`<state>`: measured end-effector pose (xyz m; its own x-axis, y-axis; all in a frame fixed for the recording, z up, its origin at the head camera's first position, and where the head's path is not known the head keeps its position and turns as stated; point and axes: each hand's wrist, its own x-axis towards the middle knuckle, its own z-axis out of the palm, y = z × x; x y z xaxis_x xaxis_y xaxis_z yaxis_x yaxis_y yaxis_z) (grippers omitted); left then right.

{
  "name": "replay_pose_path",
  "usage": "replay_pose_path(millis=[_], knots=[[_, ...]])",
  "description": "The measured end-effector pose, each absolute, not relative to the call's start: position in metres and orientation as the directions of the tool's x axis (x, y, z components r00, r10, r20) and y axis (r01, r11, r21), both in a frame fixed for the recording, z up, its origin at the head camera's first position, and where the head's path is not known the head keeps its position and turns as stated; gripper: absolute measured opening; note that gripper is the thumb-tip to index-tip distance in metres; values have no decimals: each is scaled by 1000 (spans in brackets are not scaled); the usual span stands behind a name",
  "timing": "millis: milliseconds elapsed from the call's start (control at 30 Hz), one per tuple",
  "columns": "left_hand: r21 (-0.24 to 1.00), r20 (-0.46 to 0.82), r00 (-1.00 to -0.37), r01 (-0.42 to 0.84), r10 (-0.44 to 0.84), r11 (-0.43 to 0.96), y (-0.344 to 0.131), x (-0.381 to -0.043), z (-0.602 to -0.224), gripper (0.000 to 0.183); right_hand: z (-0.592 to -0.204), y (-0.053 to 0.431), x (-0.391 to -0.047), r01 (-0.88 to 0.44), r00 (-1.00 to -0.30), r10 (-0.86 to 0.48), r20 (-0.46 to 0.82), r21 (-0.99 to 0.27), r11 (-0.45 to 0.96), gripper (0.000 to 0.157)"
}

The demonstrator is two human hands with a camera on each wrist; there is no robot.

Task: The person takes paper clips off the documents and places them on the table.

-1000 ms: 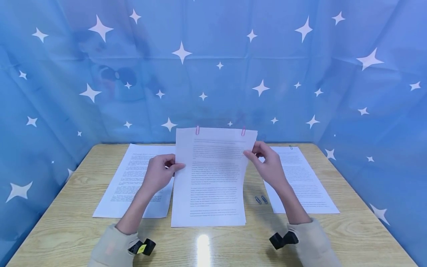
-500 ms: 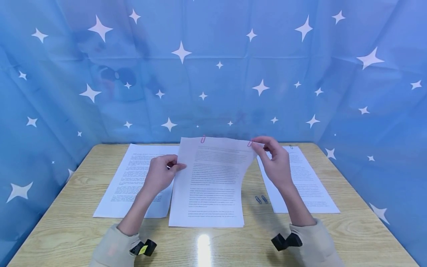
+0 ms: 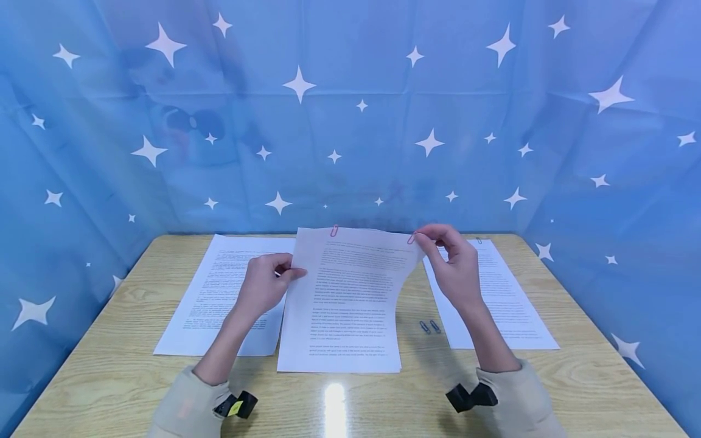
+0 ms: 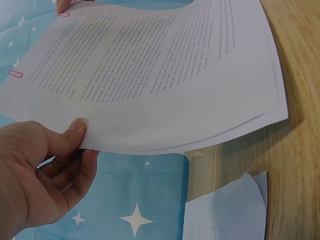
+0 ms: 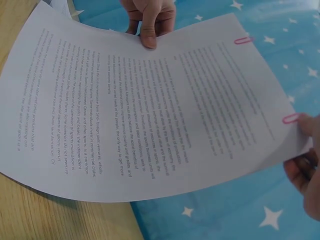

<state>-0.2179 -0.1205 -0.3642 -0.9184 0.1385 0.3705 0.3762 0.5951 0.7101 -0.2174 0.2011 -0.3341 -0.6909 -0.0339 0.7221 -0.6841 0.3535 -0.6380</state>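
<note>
A stack of printed paper sheets (image 3: 350, 304) stands tilted up over the middle of the table, its lower edge close to the tabletop. My left hand (image 3: 265, 283) pinches its left edge between thumb and fingers. At the top right corner my right hand (image 3: 451, 264) pinches the stack, thumb right beside a pink paper clip (image 5: 290, 118). Another pink paper clip (image 3: 334, 230) sits on the top edge toward the left. The right side of the stack bows inward. In the left wrist view the loose lower corner shows more than one sheet (image 4: 240, 122).
Printed sheets (image 3: 186, 328) lie flat at the left, partly behind my left arm. At the right lies another printed page (image 3: 509, 304) with a dark paper clip (image 3: 479, 241) on its top edge. Two blue paper clips (image 3: 429, 327) rest on the wooden table (image 3: 591, 389). A starry blue curtain (image 3: 350, 121) hangs behind.
My right hand has slid up from the right edge to the top corner beside the pink clip. The stack's top has dipped and shifted right. My left hand keeps its hold.
</note>
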Motion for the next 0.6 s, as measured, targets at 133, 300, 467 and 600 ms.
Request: replay_pose_path(millis=[133, 300, 467, 600], knots=[[708, 367, -920, 374, 139, 599, -121, -218, -364, 9, -333, 201, -217, -682, -693, -35, 720, -639, 355, 10], [707, 370, -918, 378, 142, 598, -122, -220, -365, 8, -333, 201, -216, -681, -689, -32, 724, -632, 370, 10], [712, 365, -920, 373, 141, 594, -122, -220, -366, 7, -333, 200, -216, -692, -671, -37, 741, -607, 390, 11], [719, 360, -923, 369, 139, 589, -123, -220, -367, 5, -333, 200, -216, -701, -656, -36, 754, -590, 400, 12]])
